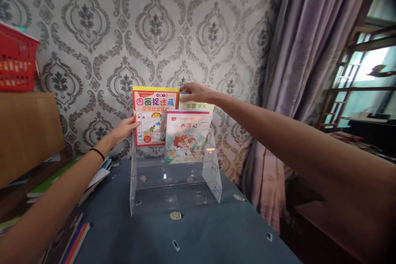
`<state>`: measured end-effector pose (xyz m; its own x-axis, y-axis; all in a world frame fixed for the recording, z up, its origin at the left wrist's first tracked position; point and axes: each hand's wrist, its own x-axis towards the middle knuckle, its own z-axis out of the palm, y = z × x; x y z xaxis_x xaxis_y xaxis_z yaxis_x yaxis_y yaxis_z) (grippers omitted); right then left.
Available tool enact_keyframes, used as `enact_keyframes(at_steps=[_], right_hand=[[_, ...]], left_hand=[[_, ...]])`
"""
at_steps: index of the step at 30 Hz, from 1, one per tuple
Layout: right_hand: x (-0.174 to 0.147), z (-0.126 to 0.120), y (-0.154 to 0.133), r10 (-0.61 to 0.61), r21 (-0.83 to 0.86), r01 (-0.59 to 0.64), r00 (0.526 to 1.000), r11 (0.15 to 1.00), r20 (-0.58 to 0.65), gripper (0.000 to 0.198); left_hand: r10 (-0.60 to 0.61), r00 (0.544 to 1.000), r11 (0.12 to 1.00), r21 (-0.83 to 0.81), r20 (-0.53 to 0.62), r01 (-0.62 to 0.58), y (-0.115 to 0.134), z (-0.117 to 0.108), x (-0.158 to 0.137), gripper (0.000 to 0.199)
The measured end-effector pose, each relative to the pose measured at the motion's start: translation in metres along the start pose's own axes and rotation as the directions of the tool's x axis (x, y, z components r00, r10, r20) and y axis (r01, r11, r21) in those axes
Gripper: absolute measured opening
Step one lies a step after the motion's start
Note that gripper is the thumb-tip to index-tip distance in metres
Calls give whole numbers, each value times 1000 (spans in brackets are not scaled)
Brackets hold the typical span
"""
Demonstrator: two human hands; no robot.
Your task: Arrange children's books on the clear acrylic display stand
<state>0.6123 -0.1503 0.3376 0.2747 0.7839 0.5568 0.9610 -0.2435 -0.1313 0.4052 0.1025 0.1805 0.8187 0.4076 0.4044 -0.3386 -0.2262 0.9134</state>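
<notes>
My left hand (126, 129) grips the left edge of a red-bordered picture book (156, 117), thumb on its cover. My right hand (197, 91) has its fingers curled at that book's top right corner; its fingertips are partly hidden. The picture book stands at the top left of a clear acrylic book rack (173, 198), with a yellow edge showing behind it. Beside it, below my right hand, a pale green book (198, 107) leans on the back tier. In front of that, one tier lower, stands an illustrated book (187, 138) with a fox-like picture, overlapping both books behind.
The rack stands on a dark blue tablecloth (216, 231) against a patterned wall (185, 41). Stacked books (58, 177) lie at the left, with more books (74, 243) nearer me. A red basket (17, 57) sits on a wooden cabinet (27, 132). Purple curtains (297, 49) hang at the right.
</notes>
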Motion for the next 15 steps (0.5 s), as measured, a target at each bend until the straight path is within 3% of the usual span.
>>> enact_keyframes(at_steps=[7, 15], right_hand=[[0, 0, 1, -3, 54, 4, 1000, 999, -4, 55], [-2, 0, 1, -17, 66, 17, 1000, 998, 2, 50]], left_hand=[[-5, 1000, 1000, -3, -13, 5, 3, 1, -2, 70], [0, 1000, 1000, -8, -28, 0, 1, 1, 1, 72]])
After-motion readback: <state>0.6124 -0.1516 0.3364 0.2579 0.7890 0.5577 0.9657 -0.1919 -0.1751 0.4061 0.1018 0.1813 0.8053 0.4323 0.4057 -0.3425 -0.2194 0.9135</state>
